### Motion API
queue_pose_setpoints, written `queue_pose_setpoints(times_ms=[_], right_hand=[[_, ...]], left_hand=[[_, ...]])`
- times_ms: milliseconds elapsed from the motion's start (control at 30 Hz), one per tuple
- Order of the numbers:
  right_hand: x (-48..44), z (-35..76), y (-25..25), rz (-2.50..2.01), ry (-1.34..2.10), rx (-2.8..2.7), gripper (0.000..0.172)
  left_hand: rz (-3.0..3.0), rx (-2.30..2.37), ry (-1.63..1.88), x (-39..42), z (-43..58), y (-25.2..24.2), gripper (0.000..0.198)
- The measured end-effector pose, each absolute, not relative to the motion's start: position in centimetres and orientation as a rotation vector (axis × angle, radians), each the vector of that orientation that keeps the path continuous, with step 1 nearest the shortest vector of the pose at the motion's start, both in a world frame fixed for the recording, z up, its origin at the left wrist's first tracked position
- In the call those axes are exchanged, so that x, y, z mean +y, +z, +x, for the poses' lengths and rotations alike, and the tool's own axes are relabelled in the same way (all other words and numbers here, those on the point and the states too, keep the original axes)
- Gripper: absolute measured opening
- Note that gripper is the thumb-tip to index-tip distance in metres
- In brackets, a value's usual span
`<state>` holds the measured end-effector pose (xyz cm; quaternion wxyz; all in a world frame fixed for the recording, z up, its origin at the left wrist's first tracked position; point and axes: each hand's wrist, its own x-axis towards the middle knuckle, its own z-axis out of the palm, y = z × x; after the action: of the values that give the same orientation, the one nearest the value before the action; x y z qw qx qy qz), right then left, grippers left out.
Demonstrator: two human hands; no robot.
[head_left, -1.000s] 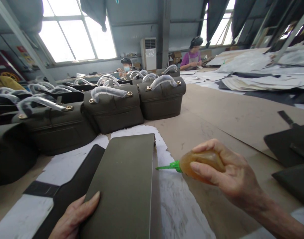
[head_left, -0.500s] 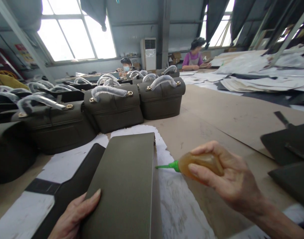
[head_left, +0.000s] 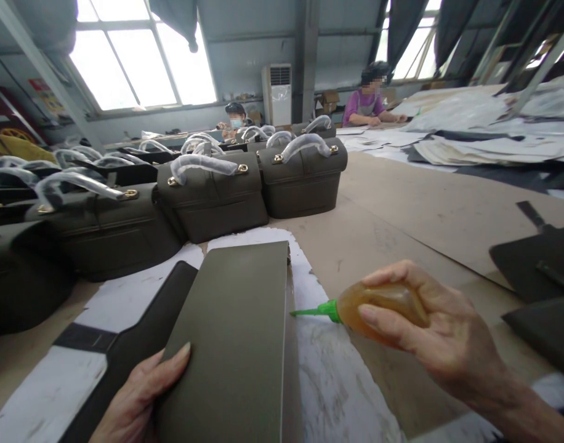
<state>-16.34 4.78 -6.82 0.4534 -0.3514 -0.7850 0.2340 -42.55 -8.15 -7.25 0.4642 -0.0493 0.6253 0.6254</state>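
At 7 o'clock, the panel shows above white paper, the left grip pinching its 8 o'clock side. At 4 o'clock, the right grip is wrapped around the bottle; its green nozzle points to 9 o'clock, the tip by the panel's 3 o'clock edge, contact unclear. Bags with wrapped handles stand on the tabletop from 9 to 12 o'clock.
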Motion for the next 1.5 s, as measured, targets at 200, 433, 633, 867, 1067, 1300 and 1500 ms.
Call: queue_pose_setpoints(times_ms=[200, 433, 633, 867, 1067, 1300, 1500], right_hand=[[3.0, -15.6, -6.7, -0.871, 0.556, -1.961, 0.011], [1.1, -15.0, -6.8, -0.902, 0.546, -1.954, 0.011], [-0.5, -13.9, -7.6, -1.017, 0.545, -1.962, 0.022], [1.6, -15.0, -7.1, -0.914, 0.439, -1.977, 0.013], [2.3, -15.7, -7.3, -0.901, 0.474, -1.925, 0.01], [-0.7, -14.2, -7.7, -1.009, 0.525, -1.955, 0.022], [0.0, -14.7, -6.7, -0.959, 0.466, -2.035, 0.014]], left_hand=[[-0.017, 1.585, 1.681, -7.7, -41.6, -7.2, 0.047], [-0.012, 1.61, 1.682, -7.9, -41.5, -7.1, 0.039], [-0.048, 1.548, 1.607, -8.3, -42.5, -7.4, 0.011], [-0.075, 1.557, 1.623, -8.3, -42.2, -6.9, 0.011], [-0.04, 1.511, 1.617, -8.4, -42.4, -7.1, 0.008], [-0.04, 1.475, 1.626, -8.1, -42.3, -7.1, 0.009], [-0.012, 1.453, 1.641, -8.1, -42.1, -7.0, 0.009]])
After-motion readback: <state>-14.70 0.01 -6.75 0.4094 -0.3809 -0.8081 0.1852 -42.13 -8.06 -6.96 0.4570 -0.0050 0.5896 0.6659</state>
